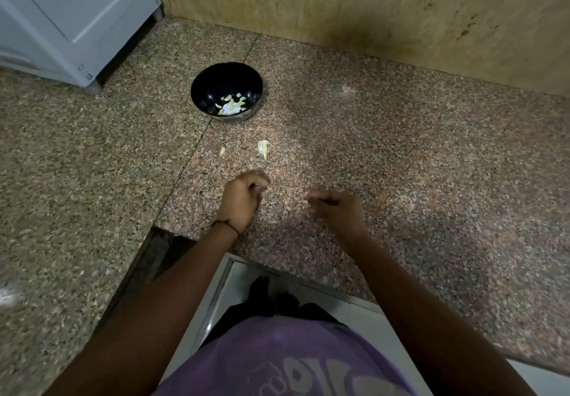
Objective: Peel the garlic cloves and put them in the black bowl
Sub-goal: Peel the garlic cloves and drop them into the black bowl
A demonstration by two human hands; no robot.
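Speckled granite table (431, 164) across nearly the whole view, cut away at the bottom centre where the person stands, the near edge slanting off towards the lower right. Meets a tan stone wall (339, 0) along the far side. Broad bare stone to the right of the hands and between hands and wall; more to the left, past a thin seam that passes just left of the bowl.

White appliance (71, 9) on the table's far left corner, well apart from everything else.

Two bare forearms coming in from the lower corners, angled towards each other, both hands low over the table near its cut-out edge.

Black bowl (216, 84) upright on the table, beyond the hands, just right of the seam and clear of the wall. Inside, a small heap of pale peeled cloves (231, 105) on the near side of the bottom.

Left hand (243, 198), knuckles up, fingers curled under with thumb against the fingertips; cannot tell whether anything sits in that pinch. Dark thread (226, 226) around the wrist. Right hand (336, 210) just beside it, not touching, blurred, fingers bent in towards the thumb; grip likewise impossible to tell.

Pale garlic piece (263, 148) on the table between bowl and left hand, long axis running far to near, narrow end nearer the person. Smaller clove (222, 150) just left of it, apart.
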